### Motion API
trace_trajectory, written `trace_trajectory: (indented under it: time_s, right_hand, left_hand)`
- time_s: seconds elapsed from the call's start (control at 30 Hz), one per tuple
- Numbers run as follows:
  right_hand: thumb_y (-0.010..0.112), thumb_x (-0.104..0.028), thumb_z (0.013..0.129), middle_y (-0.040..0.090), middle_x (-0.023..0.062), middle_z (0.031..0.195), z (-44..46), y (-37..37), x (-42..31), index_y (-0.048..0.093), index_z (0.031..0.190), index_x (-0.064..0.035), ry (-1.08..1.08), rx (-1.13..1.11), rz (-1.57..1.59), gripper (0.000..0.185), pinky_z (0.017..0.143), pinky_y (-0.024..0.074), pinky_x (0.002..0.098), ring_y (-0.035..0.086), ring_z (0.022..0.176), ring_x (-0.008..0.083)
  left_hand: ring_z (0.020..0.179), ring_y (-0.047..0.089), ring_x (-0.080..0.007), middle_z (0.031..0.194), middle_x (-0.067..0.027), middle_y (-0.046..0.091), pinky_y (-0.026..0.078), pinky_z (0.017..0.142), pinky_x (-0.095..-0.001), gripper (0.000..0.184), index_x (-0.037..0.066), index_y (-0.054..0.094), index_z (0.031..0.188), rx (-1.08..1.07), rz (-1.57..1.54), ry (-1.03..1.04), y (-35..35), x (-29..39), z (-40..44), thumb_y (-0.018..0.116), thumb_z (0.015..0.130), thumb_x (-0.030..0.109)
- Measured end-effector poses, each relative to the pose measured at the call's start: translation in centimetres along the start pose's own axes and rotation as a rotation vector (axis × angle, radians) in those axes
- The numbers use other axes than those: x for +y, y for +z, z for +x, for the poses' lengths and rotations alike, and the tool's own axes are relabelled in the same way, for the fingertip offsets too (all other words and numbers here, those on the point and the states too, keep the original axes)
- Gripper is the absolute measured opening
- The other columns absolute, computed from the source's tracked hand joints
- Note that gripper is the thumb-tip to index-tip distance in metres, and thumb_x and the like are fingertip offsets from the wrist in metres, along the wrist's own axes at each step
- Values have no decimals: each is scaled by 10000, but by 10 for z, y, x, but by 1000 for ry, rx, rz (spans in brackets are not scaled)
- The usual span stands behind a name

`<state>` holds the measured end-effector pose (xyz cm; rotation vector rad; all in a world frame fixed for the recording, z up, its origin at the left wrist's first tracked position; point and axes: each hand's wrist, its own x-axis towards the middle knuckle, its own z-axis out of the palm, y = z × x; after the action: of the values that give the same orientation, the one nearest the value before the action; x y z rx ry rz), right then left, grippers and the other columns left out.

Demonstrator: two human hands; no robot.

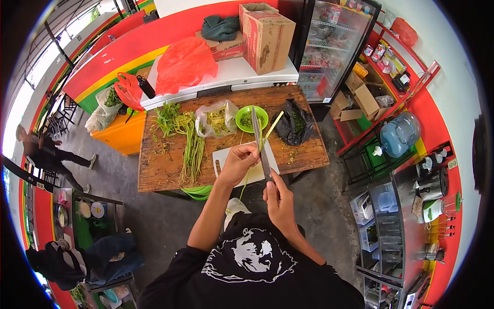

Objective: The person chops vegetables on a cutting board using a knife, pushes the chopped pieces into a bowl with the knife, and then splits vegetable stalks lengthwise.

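My left hand (240, 164) is closed on a green stem (267, 135), held up above the white cutting board (222, 157). My right hand (278, 198) grips a long knife (262, 149), its blade pointing away from me and lying against the stem. Beyond the blade sits a green bowl (263, 114) of chopped greens. Left of the bowl is a clear plastic bag (205, 117) with yellowish-green pieces. A black plastic bag (292, 135) with chopped greens lies to the right. Long leafy stalks (193, 152) spread over the wooden table's (167, 181) left part.
Behind the table, a white freezer top (231, 77) bears a red plastic bag (185, 64) and cardboard boxes (268, 44). A glass-door fridge (329, 49) stands behind right. One person (51, 154) is at the far left, another (87, 260) at lower left. Metal shelves (388, 232) stand right.
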<state>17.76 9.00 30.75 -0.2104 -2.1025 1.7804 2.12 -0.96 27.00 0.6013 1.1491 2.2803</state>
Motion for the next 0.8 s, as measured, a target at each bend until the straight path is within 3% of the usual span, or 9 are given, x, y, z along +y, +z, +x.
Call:
trace_trajectory:
  time_s: [0.2, 0.47, 0.8]
  right_hand:
    - [483, -136, 1011, 516, 37, 644, -4, -1, 5, 499, 1356, 29, 20, -9, 11, 383, 558, 425, 260, 493, 589, 88]
    - [485, -128, 1006, 512, 28, 650, 0, 11, 12, 504, 1354, 21, 60, -72, 87, 379, 551, 410, 253, 474, 592, 75]
    - [479, -123, 1004, 522, 35, 638, 12, 25, 14, 500, 1357, 31, 79, -128, 54, 386, 551, 423, 260, 495, 583, 88]
  left_hand:
    - [705, 519, -90, 802, -20, 610, 417, 644, -234, 125, 13, 671, 899, -48, -71, -27, -4, -7, -4, 656, 936, 131]
    - [691, 474, -78, 763, 10, 540, 395, 653, -229, 161, 35, 621, 814, 91, -3, -4, -7, -1, -19, 642, 944, 127]
    - [679, 452, -68, 762, 9, 539, 378, 643, -227, 156, 18, 662, 830, 155, 12, 19, -25, 7, -22, 646, 941, 126]
